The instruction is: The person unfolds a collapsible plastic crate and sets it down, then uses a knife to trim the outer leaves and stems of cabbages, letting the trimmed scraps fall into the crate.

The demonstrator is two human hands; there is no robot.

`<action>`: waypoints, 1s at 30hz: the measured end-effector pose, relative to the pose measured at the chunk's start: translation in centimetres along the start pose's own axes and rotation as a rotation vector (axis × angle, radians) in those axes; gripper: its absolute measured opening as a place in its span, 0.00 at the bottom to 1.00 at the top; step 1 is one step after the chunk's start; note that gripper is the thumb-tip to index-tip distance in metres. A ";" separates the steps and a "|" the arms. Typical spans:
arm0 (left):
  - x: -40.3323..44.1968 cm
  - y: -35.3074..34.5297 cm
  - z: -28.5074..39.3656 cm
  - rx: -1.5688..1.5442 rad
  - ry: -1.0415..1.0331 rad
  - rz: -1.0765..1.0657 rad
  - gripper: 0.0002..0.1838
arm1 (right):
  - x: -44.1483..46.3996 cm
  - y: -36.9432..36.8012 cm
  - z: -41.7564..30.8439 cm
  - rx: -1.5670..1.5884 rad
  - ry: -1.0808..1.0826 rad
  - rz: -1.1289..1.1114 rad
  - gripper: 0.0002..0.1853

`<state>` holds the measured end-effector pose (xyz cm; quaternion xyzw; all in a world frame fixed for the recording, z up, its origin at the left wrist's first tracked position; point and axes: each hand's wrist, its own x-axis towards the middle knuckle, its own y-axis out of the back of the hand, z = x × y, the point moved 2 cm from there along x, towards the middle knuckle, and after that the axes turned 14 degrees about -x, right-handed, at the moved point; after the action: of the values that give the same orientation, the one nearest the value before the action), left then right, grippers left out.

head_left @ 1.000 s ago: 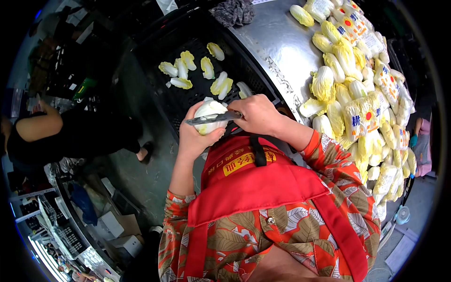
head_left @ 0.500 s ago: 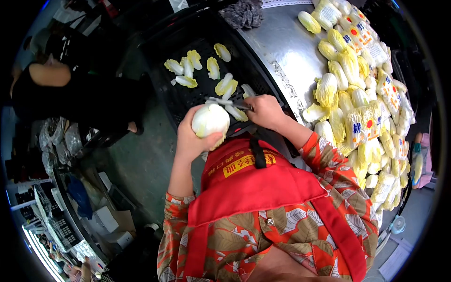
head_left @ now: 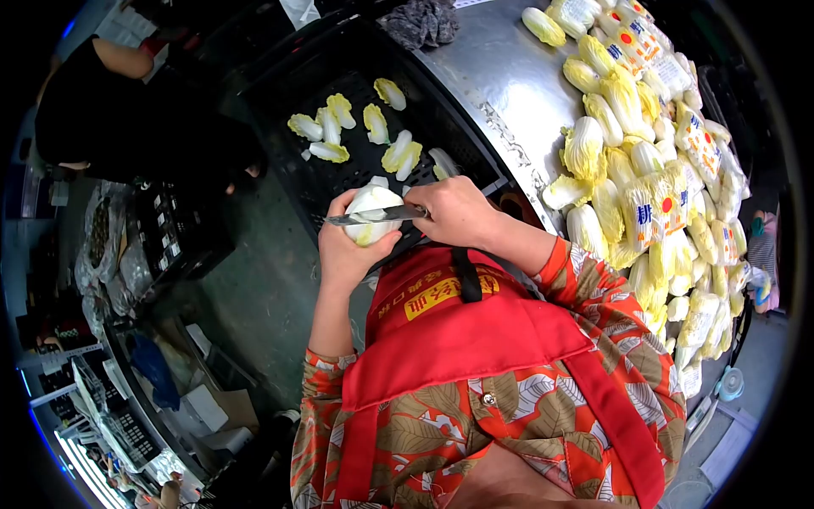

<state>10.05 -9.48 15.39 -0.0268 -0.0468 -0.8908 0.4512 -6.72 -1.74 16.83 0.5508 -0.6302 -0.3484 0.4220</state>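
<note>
My left hand (head_left: 343, 254) is wrapped round a napa cabbage (head_left: 370, 200), its pale base end facing up. In my right hand (head_left: 454, 210) is a knife (head_left: 366, 217), gripped by the handle. The blade lies across the front of the cabbage, over its pale surface; whether it is cutting in I cannot tell. Beyond both hands stands a black crate (head_left: 339, 81) with several loose cabbage leaves (head_left: 376, 124) on its bottom.
To the right, a metal table (head_left: 500, 68) bears a big heap of cabbages (head_left: 623, 102), several in printed plastic bags (head_left: 666, 204). A dark crumpled bag (head_left: 421, 23) lies at its far edge. At left, a person in black (head_left: 144, 119) stands near another black crate (head_left: 182, 229).
The knife has come from behind the top of the cabbage to lie across its front. My left hand has tilted the cabbage. The person at left has shifted position.
</note>
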 end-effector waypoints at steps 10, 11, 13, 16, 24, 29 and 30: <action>-0.4 -0.1 -0.6 -0.028 0.010 -0.033 0.35 | -0.1 -0.7 0.8 0.007 0.002 -0.006 0.06; -0.4 -0.1 -0.5 -0.056 0.008 -0.037 0.34 | -0.2 -1.0 1.1 0.006 0.004 -0.005 0.06; -0.6 0.1 -0.5 -0.078 0.012 -0.032 0.34 | -0.2 -1.4 1.8 -0.018 -0.048 0.008 0.06; -0.9 0.2 -0.6 -0.089 0.015 -0.023 0.34 | -0.2 -1.2 1.9 -0.052 -0.064 -0.027 0.07; -0.9 1.2 -0.3 -0.057 0.003 0.037 0.34 | -0.3 -3.6 9.0 -0.239 -0.351 -0.154 0.10; -0.1 0.5 -4.0 -0.476 0.188 0.120 0.29 | 0.7 -3.1 6.5 0.534 -0.446 -0.217 0.25; 0.1 0.2 -4.4 -0.547 0.198 0.079 0.29 | 1.2 -2.5 4.8 0.633 -0.435 -0.235 0.29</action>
<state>10.12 -10.11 11.03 -0.0619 0.2404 -0.8505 0.4637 -10.11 -3.39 12.84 0.6352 -0.7138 -0.2915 0.0455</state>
